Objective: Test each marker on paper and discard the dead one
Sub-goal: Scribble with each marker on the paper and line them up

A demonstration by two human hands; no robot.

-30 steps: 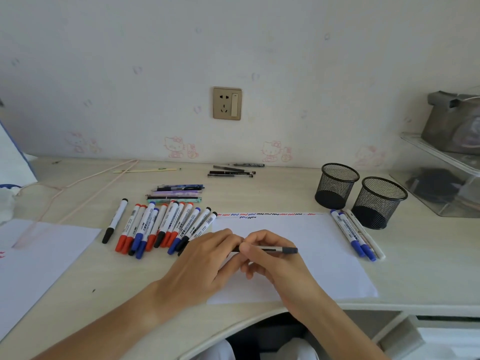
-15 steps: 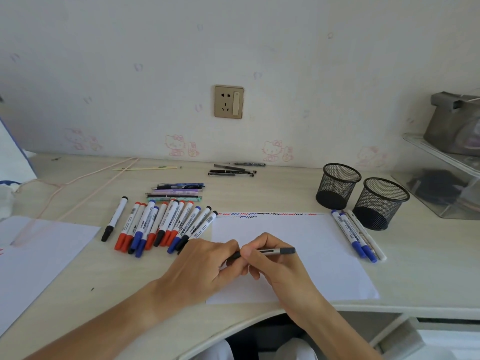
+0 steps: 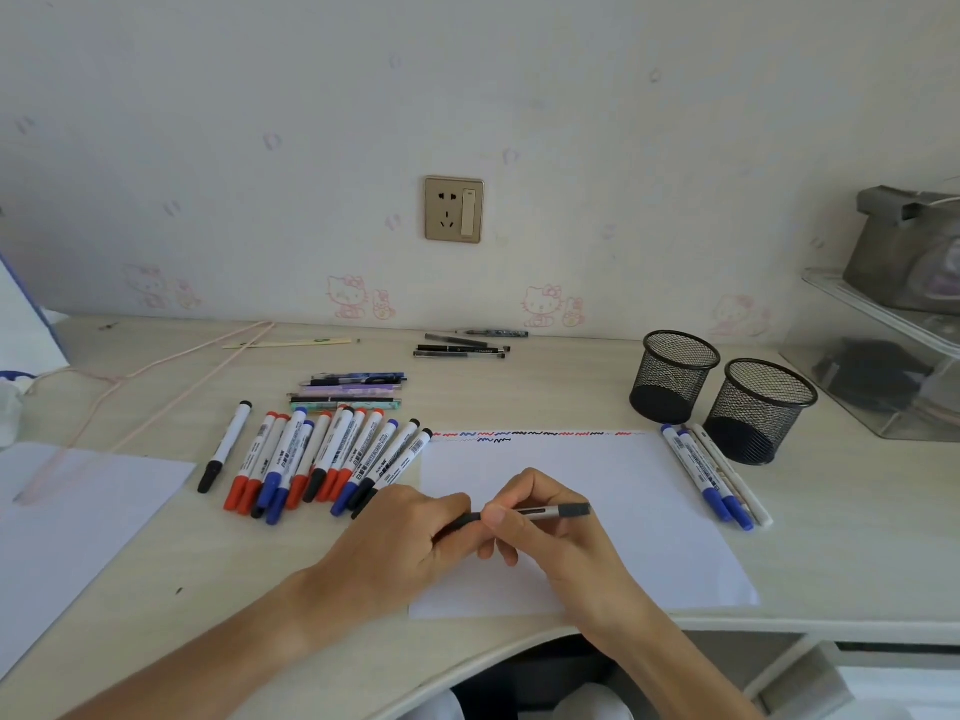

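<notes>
A slim dark pen (image 3: 550, 510) lies level above a white sheet of paper (image 3: 649, 511). My right hand (image 3: 550, 532) grips its barrel between thumb and fingers. My left hand (image 3: 405, 537) pinches the pen's black left end (image 3: 460, 521), likely its cap. Short red, blue and black squiggles (image 3: 524, 434) run along the sheet's top edge. A row of several white markers with red, blue and black caps (image 3: 322, 459) lies left of the sheet. Three more markers (image 3: 711, 475) lie at its right edge.
Two black mesh cups (image 3: 675, 376) (image 3: 761, 410) stand at the back right beside a clear shelf (image 3: 878, 356). Several pens (image 3: 348, 392) lie behind the marker row, more (image 3: 462, 348) near the wall. Another white sheet (image 3: 67, 527) covers the left of the desk.
My hands have drawn slightly apart along the pen, exposing a black section between them. The left hand has slid left; the right hand still holds the barrel.
</notes>
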